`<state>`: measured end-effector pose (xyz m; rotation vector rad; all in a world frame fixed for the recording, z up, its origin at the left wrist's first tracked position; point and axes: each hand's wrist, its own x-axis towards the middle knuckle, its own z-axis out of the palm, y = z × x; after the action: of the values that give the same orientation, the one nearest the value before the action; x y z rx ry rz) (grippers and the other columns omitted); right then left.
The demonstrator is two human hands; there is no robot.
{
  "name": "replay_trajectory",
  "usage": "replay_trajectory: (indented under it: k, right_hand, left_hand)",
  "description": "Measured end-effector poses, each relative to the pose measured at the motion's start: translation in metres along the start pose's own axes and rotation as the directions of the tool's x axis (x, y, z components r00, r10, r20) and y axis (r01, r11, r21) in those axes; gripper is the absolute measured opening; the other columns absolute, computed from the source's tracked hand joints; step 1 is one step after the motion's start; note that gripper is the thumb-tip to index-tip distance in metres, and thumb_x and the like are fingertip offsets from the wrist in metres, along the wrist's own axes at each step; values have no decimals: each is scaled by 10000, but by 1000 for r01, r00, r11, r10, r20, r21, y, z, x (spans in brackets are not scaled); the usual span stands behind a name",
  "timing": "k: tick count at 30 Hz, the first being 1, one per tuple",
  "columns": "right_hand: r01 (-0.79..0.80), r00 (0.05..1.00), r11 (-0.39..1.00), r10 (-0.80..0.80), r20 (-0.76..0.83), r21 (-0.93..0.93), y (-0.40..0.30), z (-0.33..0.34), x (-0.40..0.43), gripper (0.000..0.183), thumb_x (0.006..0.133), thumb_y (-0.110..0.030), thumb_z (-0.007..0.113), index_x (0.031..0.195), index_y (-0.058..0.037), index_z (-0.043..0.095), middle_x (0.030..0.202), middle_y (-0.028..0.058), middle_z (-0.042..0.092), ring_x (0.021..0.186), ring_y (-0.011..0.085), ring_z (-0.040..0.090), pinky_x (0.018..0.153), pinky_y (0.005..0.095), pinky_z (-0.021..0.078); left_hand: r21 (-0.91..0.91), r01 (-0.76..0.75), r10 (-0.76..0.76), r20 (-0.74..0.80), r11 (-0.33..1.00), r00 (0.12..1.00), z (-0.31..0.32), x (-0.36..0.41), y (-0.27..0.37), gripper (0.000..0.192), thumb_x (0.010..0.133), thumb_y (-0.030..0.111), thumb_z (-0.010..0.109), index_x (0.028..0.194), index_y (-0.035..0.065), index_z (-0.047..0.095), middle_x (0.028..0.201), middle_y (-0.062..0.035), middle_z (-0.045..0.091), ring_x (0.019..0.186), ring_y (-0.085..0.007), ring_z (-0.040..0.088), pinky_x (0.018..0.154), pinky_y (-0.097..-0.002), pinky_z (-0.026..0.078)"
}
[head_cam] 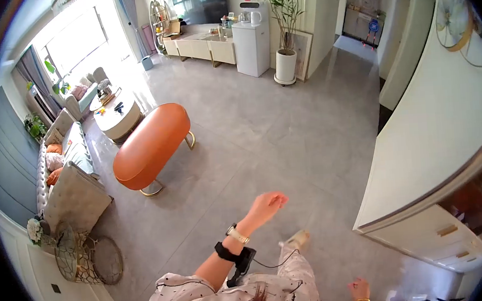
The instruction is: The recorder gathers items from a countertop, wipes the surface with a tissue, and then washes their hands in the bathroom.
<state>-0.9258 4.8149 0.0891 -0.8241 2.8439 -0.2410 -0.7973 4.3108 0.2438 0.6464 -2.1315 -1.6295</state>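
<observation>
My left hand [268, 204] reaches out in front of my body above the grey tiled floor [241, 150]. Its fingers are curled in, and nothing shows in them. A watch with a pale strap [237, 234] circles that wrist, and a black strapped device [241, 259] with a thin cable sits on the forearm. Low at the right, my right hand [360, 288] hangs beside my leg with a gold bracelet [361, 300]; its fingers are too small to read. One shoe [298, 241] is forward on the floor. Ahead on the left stands an orange upholstered bench [152, 146] with gold legs.
A round coffee table [123, 119] and tufted sofa [74, 195] stand at left. Along the far wall are a TV cabinet [198, 50], white water dispenser [251, 45] and potted plant [286, 65]. A white cabinet [431, 229] borders the right. A corridor [351, 54] opens far right.
</observation>
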Motion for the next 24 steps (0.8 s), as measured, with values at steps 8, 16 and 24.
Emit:
replay_trajectory:
  k: [8,16,24]
  right_hand:
    - [2,1000,978,-4,8,207,11,-47,293,153,764,-181,608,819,-48,660,919,124,644,833,291,620,739,375,494]
    - [238,970,933,-242,-18,268,-30,-151,596,129,809,-171,591,803,-69,670,898,87,645,830,271,610,728,371,484]
    - [192,979,943,-202,11,272,5,-156,806,163,808,-199,608,796,-52,679,780,128,643,731,294,616,668,370,483]
  left_hand:
    - [133,5,-3,-19,991,1000,24,236,22,166,906,66,472,969,-9,606,830,-50,653,788,-120,622,707,-252,490]
    - [-13,20,-21,-134,1000,991,53,451,42,171,902,46,464,963,-6,616,843,-54,643,812,-121,620,729,-246,491]
    - [-164,12,-48,-220,986,974,55,706,3,216,848,6,442,947,5,633,810,-61,637,761,-136,613,683,-267,485]
